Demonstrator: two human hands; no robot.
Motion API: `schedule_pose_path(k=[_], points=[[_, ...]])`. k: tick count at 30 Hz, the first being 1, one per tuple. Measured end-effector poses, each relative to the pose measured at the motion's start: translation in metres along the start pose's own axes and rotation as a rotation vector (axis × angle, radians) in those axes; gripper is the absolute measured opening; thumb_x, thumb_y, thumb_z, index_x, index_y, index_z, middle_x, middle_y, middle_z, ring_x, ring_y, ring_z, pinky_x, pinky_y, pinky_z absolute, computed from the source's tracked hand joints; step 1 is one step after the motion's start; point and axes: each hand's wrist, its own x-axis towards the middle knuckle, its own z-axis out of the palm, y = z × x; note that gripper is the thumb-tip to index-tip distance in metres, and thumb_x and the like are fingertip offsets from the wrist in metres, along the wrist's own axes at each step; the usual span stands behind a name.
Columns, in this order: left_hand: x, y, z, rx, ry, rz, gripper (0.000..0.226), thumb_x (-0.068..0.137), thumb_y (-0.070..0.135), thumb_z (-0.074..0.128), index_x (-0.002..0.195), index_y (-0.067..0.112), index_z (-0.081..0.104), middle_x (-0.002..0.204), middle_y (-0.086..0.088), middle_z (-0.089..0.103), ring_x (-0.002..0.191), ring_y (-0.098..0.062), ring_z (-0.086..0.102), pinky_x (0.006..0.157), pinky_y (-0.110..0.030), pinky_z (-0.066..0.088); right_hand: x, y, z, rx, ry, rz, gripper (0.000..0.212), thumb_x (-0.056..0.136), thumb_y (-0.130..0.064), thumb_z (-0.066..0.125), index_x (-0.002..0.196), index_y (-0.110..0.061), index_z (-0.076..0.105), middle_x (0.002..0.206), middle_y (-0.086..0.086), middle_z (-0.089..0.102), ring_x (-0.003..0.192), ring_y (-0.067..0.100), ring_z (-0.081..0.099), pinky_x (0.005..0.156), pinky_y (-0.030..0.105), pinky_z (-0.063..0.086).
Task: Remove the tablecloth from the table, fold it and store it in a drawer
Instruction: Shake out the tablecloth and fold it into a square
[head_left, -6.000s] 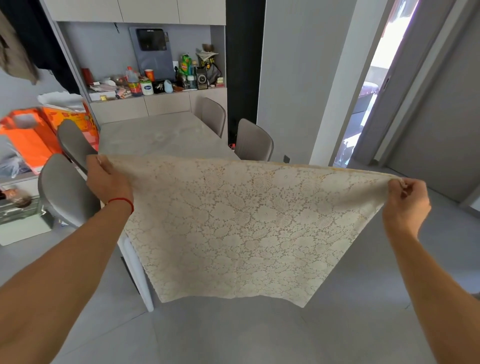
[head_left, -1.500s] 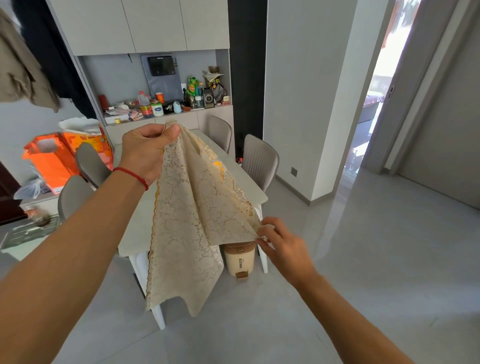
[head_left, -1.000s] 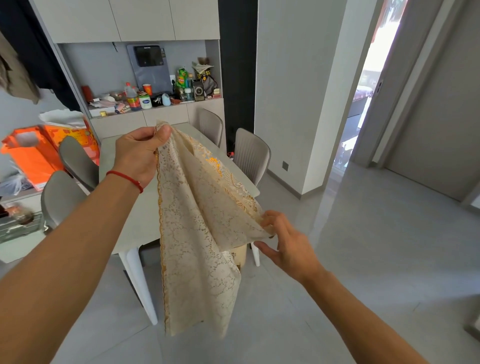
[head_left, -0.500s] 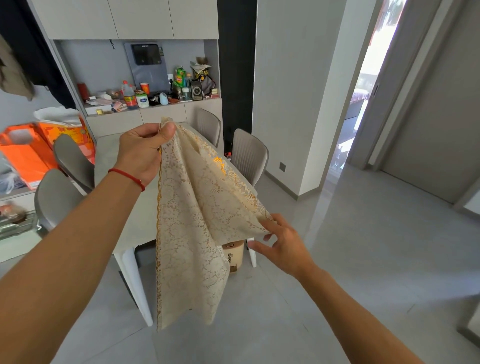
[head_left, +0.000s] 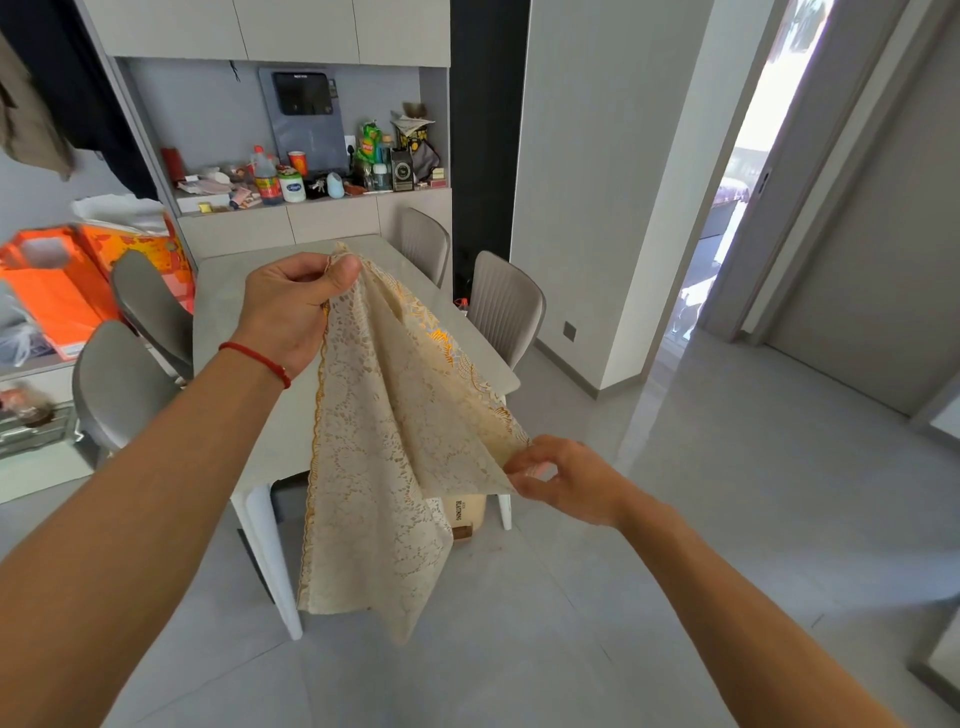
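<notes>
Behind the cloth, 12 o'clock: grey table (head_left: 234, 312), top bare, four grey chairs around it, nearest chair (head_left: 117, 384) at 9 o'clock. Lace tablecloth (head_left: 384, 441) hangs mid-air in front of the table's near end, folded into layers, lower end drooping toward 6. Left hand (head_left: 291, 312) clenched on the bunched top corner at 11 o'clock; red string on that wrist. Right hand (head_left: 566, 480) at 4 o'clock pinches the cloth's right corner between thumb and fingertips.
</notes>
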Motion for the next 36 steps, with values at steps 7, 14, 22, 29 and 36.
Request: schedule_pose_path(k=[7, 14, 22, 29, 36], points=[[-0.003, -0.012, -0.001, 0.03, 0.0, -0.025, 0.003, 0.07, 0.017, 0.084, 0.071, 0.018, 0.081, 0.077, 0.001, 0.079, 0.079, -0.015, 0.075, 0.076, -0.027, 0.06, 0.002, -0.01, 0.009, -0.062, -0.123, 0.027, 0.039, 0.088, -0.057, 0.07, 0.118, -0.034, 0.077, 0.129, -0.015, 0.062, 0.112, 0.009, 0.054, 0.107, 0.042, 0.05], [-0.005, -0.018, -0.001, 0.04, -0.004, -0.032, 0.003, 0.068, 0.019, 0.085, 0.069, 0.019, 0.081, 0.075, 0.003, 0.078, 0.08, -0.015, 0.074, 0.08, -0.026, 0.058, -0.001, -0.023, 0.007, -0.216, -0.122, 0.024, 0.044, 0.083, -0.06, 0.074, 0.115, -0.03, 0.078, 0.13, -0.012, 0.066, 0.11, 0.006, 0.046, 0.095, 0.029, 0.04], [-0.007, -0.018, 0.002, -0.018, 0.019, -0.045, 0.01, 0.075, 0.01, 0.081, 0.068, 0.017, 0.08, 0.074, 0.001, 0.078, 0.079, -0.014, 0.075, 0.077, -0.025, 0.059, 0.0, -0.028, 0.013, -0.09, -0.123, 0.042, 0.038, 0.085, -0.057, 0.07, 0.113, -0.032, 0.078, 0.122, -0.021, 0.068, 0.106, 0.007, 0.062, 0.105, 0.039, 0.05], [-0.008, -0.019, 0.007, -0.016, 0.04, -0.034, 0.007, 0.073, 0.011, 0.083, 0.069, 0.016, 0.08, 0.073, 0.001, 0.078, 0.079, -0.016, 0.076, 0.077, -0.026, 0.059, -0.002, -0.025, 0.026, -0.095, -0.125, 0.086, 0.072, 0.066, -0.09, 0.06, 0.115, -0.04, 0.072, 0.138, -0.017, 0.052, 0.114, 0.006, 0.044, 0.107, 0.037, 0.045], [-0.009, -0.027, 0.011, 0.04, 0.067, -0.002, 0.017, 0.064, 0.018, 0.088, 0.077, 0.013, 0.079, 0.08, -0.004, 0.077, 0.087, -0.023, 0.073, 0.088, -0.034, 0.059, 0.0, -0.038, 0.039, -0.165, -0.047, 0.112, 0.062, 0.073, -0.081, 0.06, 0.111, -0.034, 0.074, 0.13, -0.015, 0.059, 0.112, 0.011, 0.054, 0.099, 0.035, 0.052]])
